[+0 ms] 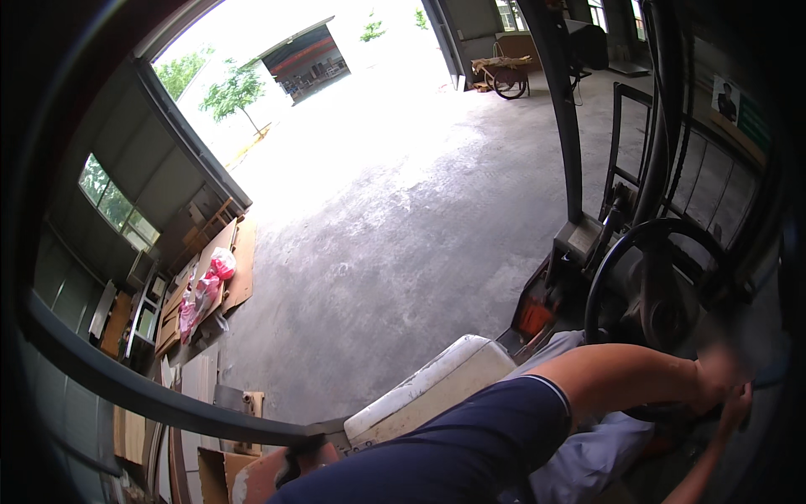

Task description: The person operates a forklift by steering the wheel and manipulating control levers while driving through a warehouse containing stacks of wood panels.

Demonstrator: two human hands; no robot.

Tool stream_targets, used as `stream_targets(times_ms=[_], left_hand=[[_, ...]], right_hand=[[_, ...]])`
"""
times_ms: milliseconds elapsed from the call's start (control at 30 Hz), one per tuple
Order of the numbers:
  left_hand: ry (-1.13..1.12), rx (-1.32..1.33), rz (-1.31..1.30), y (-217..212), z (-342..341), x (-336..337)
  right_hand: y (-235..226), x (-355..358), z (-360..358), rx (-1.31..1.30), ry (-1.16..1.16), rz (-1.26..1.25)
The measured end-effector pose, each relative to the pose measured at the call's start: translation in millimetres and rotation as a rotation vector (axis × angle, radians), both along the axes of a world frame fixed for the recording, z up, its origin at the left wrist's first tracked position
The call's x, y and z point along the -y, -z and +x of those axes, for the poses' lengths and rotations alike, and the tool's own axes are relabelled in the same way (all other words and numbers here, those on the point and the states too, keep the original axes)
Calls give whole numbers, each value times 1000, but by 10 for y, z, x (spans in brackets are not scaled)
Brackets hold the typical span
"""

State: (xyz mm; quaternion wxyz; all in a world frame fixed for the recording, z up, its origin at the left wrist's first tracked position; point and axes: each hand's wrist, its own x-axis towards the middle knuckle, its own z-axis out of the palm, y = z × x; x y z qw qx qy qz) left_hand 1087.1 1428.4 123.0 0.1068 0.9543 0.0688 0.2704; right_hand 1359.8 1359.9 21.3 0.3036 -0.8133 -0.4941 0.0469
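My left arm, in a navy short sleeve, reaches across to the right, past the near side of a black steering wheel [594,290]. My left hand [720,374] is beyond the wheel's lower right rim, smeared by motion, its fingers not readable. Just below it is my right hand [736,406], its forearm rising from the lower right corner. The two hands are close together or touching. The right fingers look closed; whatever they hold, if anything, is hidden. My legs in light grey trousers [592,462] show under the left arm.
I sit in a forklift-like vehicle with a dark mast [663,109] ahead and a white body panel [432,386] at my left. Cardboard sheets [243,265] and pink-white bags [201,294] lie by the left wall. A two-wheeled cart [508,76] stands beyond the concrete floor [378,252], near the open doorway.
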Motion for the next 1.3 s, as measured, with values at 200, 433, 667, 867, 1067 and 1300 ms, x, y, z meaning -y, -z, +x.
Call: stream_targets(times_ms=[200, 433, 667, 867, 1067, 1300], left_hand=[[-352, -187, -49, -97, 118, -2205], [-586, -31, -235, -47, -1285, -3977], [-458, 255, -81, 359, -2190, -3798], [-212, 197, -178, 756, -2170, -3462], [216, 159, -94, 1091, -684, -4282], [185, 245, -63, 830, 938, -5242]], right_hand=[[892, -850, 356, 274, 37, 54], [129, -1802, -1140, 112, 285, 21], [-301, -2054, -1286, 43, 488, 48], [-126, -2591, -1155, 42, 504, 84], [376, -3844, -513, 150, 488, 283], [220, -4441, -528, 100, 551, 185]])
